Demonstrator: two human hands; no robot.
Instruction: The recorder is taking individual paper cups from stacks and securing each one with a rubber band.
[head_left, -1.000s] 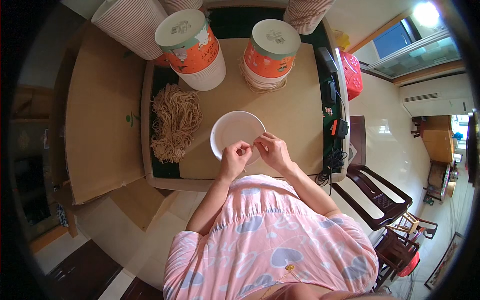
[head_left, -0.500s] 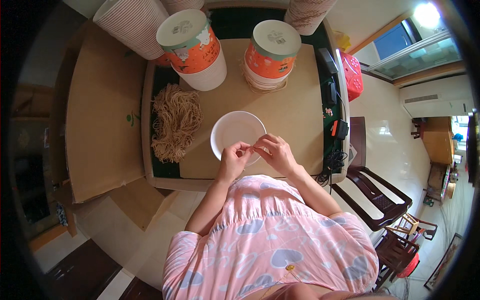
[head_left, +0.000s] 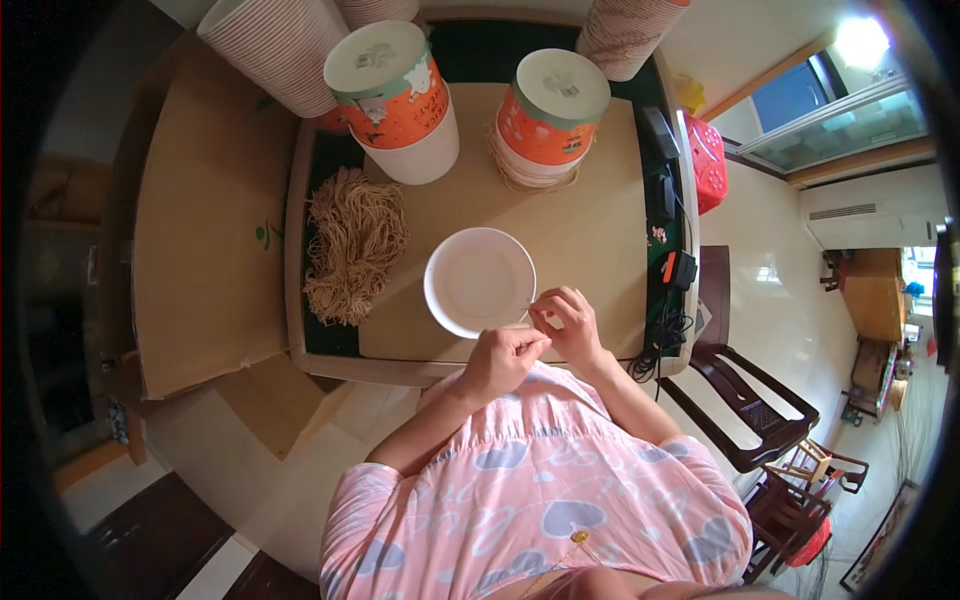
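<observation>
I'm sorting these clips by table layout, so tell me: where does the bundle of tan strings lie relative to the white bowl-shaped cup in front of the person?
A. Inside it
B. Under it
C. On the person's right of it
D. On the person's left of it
D. The bundle of tan strings lies on the table to the person's left of the white cup, apart from it; both hands are at the cup's near rim.
</observation>
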